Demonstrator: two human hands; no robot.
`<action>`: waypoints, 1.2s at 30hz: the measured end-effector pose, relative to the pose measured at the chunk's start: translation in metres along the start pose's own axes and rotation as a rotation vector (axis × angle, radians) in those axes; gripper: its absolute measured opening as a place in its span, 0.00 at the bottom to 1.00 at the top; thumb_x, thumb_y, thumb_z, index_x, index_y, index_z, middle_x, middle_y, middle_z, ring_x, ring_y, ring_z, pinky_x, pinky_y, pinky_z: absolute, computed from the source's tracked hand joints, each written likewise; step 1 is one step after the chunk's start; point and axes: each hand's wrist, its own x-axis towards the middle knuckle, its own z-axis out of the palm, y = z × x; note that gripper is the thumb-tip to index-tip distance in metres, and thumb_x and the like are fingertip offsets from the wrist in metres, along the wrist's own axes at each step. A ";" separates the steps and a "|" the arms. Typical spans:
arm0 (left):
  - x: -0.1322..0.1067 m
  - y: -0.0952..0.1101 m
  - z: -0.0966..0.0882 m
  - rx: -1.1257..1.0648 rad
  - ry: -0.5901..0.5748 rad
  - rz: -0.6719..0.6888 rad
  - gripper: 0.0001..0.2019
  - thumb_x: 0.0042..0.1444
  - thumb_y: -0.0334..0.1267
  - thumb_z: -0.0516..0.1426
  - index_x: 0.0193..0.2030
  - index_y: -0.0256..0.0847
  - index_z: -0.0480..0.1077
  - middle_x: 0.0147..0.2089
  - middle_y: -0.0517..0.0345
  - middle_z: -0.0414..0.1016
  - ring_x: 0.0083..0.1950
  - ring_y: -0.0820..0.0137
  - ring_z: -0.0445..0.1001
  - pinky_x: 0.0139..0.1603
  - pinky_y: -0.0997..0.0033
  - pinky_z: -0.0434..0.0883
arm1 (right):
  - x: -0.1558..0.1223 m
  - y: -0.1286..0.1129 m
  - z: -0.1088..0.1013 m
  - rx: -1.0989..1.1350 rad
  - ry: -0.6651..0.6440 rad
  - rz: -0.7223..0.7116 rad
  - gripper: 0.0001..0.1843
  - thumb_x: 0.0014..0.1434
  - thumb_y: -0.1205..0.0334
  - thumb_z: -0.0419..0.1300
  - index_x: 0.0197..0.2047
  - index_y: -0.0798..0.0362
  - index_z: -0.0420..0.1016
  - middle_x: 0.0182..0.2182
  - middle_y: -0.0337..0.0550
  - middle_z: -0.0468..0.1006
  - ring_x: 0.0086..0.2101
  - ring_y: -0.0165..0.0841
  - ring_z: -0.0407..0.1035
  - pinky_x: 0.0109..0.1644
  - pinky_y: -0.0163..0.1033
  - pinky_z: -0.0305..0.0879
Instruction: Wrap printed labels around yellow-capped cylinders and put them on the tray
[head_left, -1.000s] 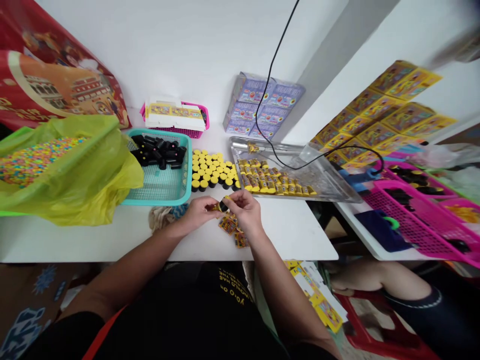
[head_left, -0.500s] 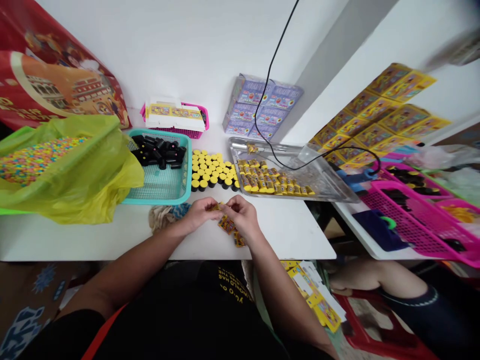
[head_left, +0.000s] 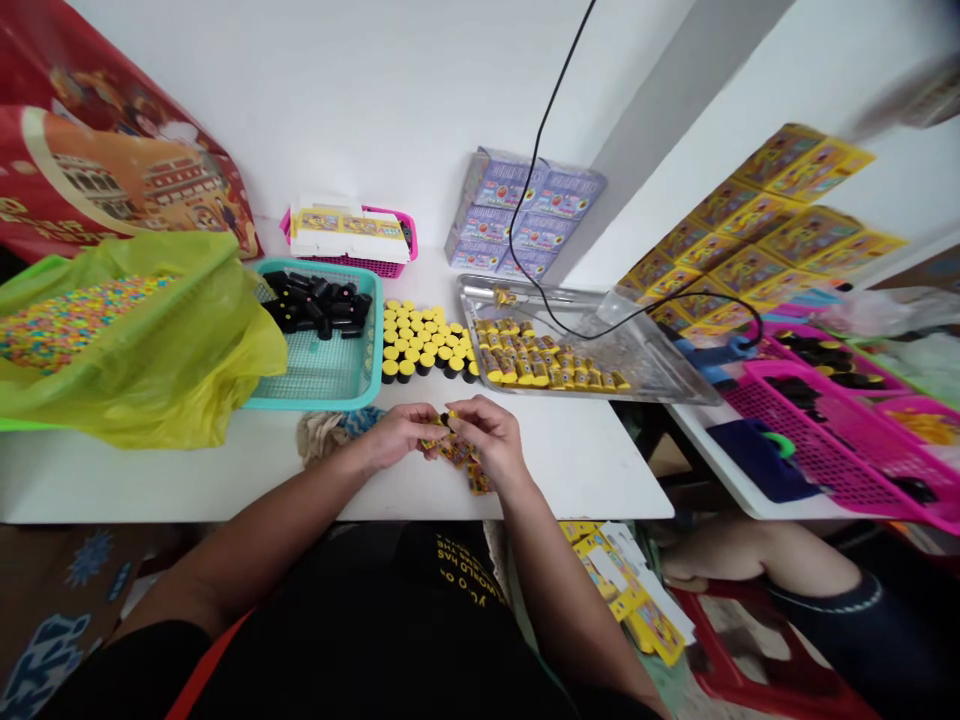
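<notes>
Above the near edge of the table, my two hands meet with fingertips almost touching. My left hand (head_left: 401,436) pinches a small yellow printed wrapper (head_left: 430,440). Between the fingers of my right hand (head_left: 489,438) is a small black container with a yellow cap (head_left: 449,414), partly hidden by the fingertips. More printed wrappers (head_left: 478,479) lie on the table under my right hand. Beyond my hands stand several black containers with yellow caps (head_left: 424,362). A metal tray (head_left: 645,350) to their right holds rows of wrapped ones (head_left: 525,362).
At left, a turquoise basket (head_left: 319,375) holds black containers beside a yellow bag (head_left: 202,390) of colourful candies. A cloth (head_left: 321,438) lies by my left wrist. Purple boxes (head_left: 517,205) stand at the wall, and a black cable (head_left: 536,150) hangs over the tray. Another person's leg (head_left: 772,552) is at right.
My fingers have shifted slightly around the small item. The black container with its yellow cap now shows between my fingertips, and my left hand sits a little lower.
</notes>
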 end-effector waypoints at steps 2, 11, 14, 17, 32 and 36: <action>0.000 0.000 -0.002 -0.043 -0.045 -0.023 0.18 0.41 0.43 0.70 0.32 0.35 0.70 0.28 0.54 0.76 0.24 0.72 0.72 0.27 0.70 0.66 | -0.001 -0.003 -0.002 -0.095 -0.040 -0.095 0.12 0.54 0.54 0.66 0.41 0.48 0.81 0.31 0.40 0.75 0.28 0.32 0.69 0.34 0.39 0.68; 0.003 -0.004 -0.007 -0.121 -0.091 -0.114 0.21 0.46 0.53 0.67 0.35 0.36 0.73 0.29 0.53 0.76 0.27 0.70 0.74 0.30 0.70 0.68 | -0.012 0.001 0.003 -0.224 0.024 -0.232 0.13 0.55 0.57 0.65 0.45 0.46 0.79 0.34 0.41 0.77 0.36 0.36 0.71 0.42 0.44 0.69; 0.007 -0.007 -0.009 -0.175 -0.084 -0.210 0.23 0.51 0.58 0.61 0.36 0.36 0.74 0.30 0.50 0.78 0.29 0.69 0.75 0.31 0.70 0.68 | -0.016 0.002 0.007 -0.292 0.153 -0.300 0.14 0.55 0.58 0.65 0.46 0.46 0.78 0.34 0.41 0.77 0.36 0.36 0.70 0.42 0.44 0.69; 0.008 -0.009 -0.009 -0.220 -0.008 -0.172 0.19 0.49 0.52 0.65 0.34 0.35 0.73 0.28 0.52 0.77 0.28 0.70 0.74 0.31 0.72 0.68 | -0.019 0.002 0.011 -0.389 0.151 -0.402 0.15 0.57 0.60 0.63 0.49 0.45 0.75 0.38 0.43 0.77 0.39 0.38 0.70 0.44 0.46 0.70; 0.011 -0.008 -0.004 -0.375 0.280 -0.094 0.08 0.50 0.39 0.66 0.33 0.36 0.75 0.30 0.57 0.74 0.31 0.73 0.71 0.32 0.73 0.67 | -0.025 0.029 0.026 -0.679 0.122 -0.487 0.18 0.61 0.59 0.60 0.55 0.45 0.71 0.42 0.49 0.75 0.41 0.41 0.70 0.44 0.48 0.72; 0.010 -0.007 -0.003 -0.383 0.270 -0.103 0.09 0.51 0.39 0.66 0.35 0.36 0.76 0.32 0.55 0.76 0.32 0.73 0.72 0.33 0.74 0.68 | -0.026 0.029 0.025 -0.570 0.153 -0.444 0.20 0.62 0.58 0.60 0.58 0.46 0.70 0.42 0.48 0.75 0.42 0.39 0.70 0.45 0.46 0.73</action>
